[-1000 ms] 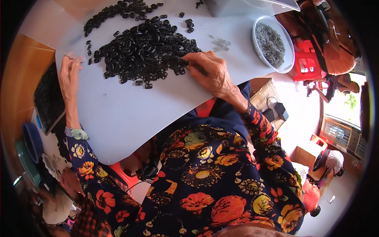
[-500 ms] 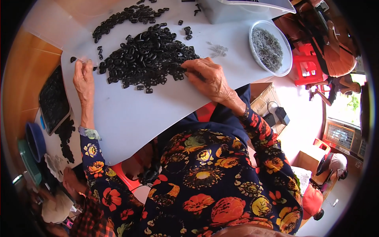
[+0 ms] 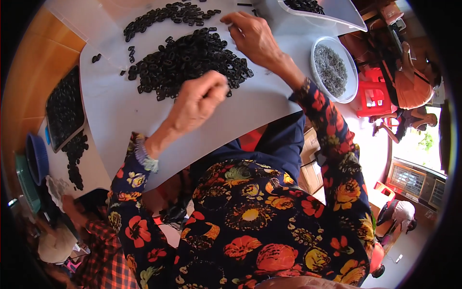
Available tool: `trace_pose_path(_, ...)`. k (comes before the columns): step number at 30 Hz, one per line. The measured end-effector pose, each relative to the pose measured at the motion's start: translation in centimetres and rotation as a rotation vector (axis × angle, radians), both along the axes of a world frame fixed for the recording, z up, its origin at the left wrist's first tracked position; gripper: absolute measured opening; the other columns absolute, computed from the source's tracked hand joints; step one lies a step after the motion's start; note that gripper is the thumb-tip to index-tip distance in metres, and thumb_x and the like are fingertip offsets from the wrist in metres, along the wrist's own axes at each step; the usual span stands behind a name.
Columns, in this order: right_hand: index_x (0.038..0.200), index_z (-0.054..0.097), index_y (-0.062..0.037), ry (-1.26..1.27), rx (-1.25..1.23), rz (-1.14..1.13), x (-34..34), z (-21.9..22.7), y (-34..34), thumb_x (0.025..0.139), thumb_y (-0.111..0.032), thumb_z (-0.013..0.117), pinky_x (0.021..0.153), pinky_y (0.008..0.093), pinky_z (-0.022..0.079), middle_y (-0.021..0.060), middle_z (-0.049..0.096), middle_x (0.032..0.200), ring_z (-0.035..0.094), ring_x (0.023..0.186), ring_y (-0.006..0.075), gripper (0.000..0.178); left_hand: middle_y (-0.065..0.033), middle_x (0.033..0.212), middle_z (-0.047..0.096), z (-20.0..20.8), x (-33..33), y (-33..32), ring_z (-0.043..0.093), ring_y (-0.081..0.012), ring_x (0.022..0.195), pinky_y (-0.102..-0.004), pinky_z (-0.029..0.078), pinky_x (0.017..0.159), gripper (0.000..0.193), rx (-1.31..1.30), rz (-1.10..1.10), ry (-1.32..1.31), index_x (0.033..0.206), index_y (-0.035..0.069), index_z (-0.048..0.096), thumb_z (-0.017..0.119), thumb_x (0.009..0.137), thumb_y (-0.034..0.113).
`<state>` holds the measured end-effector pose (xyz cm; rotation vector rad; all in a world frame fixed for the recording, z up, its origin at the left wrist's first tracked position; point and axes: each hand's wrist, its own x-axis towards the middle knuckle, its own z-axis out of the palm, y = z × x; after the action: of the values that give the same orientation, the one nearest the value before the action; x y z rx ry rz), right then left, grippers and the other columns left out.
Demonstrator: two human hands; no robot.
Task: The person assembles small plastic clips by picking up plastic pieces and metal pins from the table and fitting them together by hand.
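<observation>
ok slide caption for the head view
Left hand and right hand by heaped black parts on a pale table.

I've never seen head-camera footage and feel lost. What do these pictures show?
No machine, just a person's two bare hands. Every picture comes from a fisheye camera on their head, looking down, so edges bend. On the table are a heap of black parts, a smaller band behind it, and a round tub of greyish pieces at right. The left hand, blurred, is over the heap's near side; the right hand is near the band's right end. I can't tell whether either holds anything.
</observation>
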<state>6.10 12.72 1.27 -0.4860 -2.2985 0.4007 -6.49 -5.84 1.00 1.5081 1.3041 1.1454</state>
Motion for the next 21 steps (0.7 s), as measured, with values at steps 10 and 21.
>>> trace_pose_path(10,0.098,0.065,-0.0067,-0.340,0.297,-0.072,-8.1,-1.2,4.5,0.083,-0.013,0.052,0.086,0.0416,0.048,0.0121,0.063,0.106,0.057,0.104,0.0289,0.020,-0.0118,0.072,0.056,-1.5,3.9,0.0,0.055,-0.0204,0.060,-0.0313,0.047,0.059,0.006,0.158,-0.095,-0.109,0.082,-0.002,0.051,0.057,0.080,-0.001)
trace_pose_path(21,0.100,0.066,-0.0085,-0.583,-0.079,0.000,-7.2,1.1,5.2,0.080,-0.009,0.054,0.079,0.0420,0.051,0.0174,0.066,0.091,0.063,0.089,0.0327,0.023,-0.0079,0.075,0.055,-1.7,3.1,0.0,0.053,-0.0132,0.063,-0.0260,0.046,0.059,0.005,0.088,-0.120,-0.037,0.085,-0.003,0.051,0.055,0.081,-0.004)
